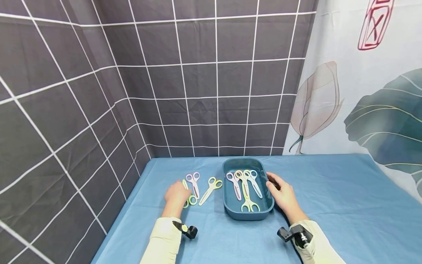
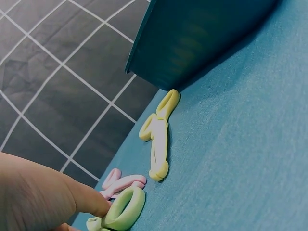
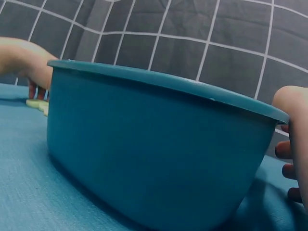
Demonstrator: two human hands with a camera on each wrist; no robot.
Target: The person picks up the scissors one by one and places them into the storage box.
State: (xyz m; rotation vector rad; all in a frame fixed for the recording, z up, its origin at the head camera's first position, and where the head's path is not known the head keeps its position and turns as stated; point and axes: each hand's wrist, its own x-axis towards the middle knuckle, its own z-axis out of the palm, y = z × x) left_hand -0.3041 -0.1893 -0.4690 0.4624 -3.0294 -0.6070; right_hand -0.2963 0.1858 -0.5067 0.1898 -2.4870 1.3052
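Note:
My left hand (image 1: 178, 194) is over green scissors (image 1: 192, 200) on the blue cloth, with the fingers bent down onto them. In the left wrist view, the index finger meets the green handle loop (image 2: 126, 208), and part of the scissors is hidden behind the hand. Pink scissors (image 1: 195, 185) and yellow scissors (image 1: 210, 189) lie just to the right. My right hand (image 1: 282, 194) rests at the right rim of a blue plastic bin (image 1: 248, 216), fingers loosely bent along its outside. Inside the bin are several scissors: pink (image 1: 234, 186), blue (image 1: 255, 183) and yellow ones (image 1: 244, 181).
A blue cloth (image 1: 346, 205) covers the table. Behind it hangs a dark grey curtain (image 1: 201, 80) with white grid lines, and at the right a white curtain (image 1: 349, 110) printed with leaves. Each wrist wears a black camera mount (image 1: 298, 234).

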